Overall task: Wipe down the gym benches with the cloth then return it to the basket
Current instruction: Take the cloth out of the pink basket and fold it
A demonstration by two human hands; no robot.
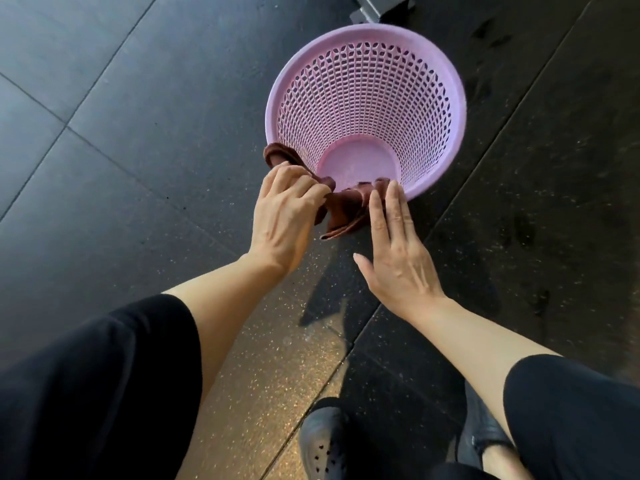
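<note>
— Maroon cloth [346, 211] is draped over the near rim of the pink plastic basket [450, 98], part inside, part hanging outside toward the person. Is it going in or coming out?

— From one look I can't say. The basket sits on the dark rubber floor [138, 133], and no bench is in view (only a grey metal foot [381, 6] at the top edge), so my guess is either the very start or the very end of the job.

— And the hands?

— The left hand [287, 216] has its fingers curled round a bunched part of the cloth at the rim. The right hand [394, 251] lies flat and released, straight fingers resting against the cloth's other end near the basket wall.

— How would you do this step well?

— If returning it, gather the hanging fold first, then lower the whole bundle past the rim so nothing trails outside. The basket looks light; I'd steady its wall with the flat hand so it doesn't tip or slide.

— Which way does the cloth run?

— Its long axis follows the near rim, left to right, with one rolled end poking out left of the basket and a folded tail pointing down toward the person's dark shoes [325, 441].
</note>
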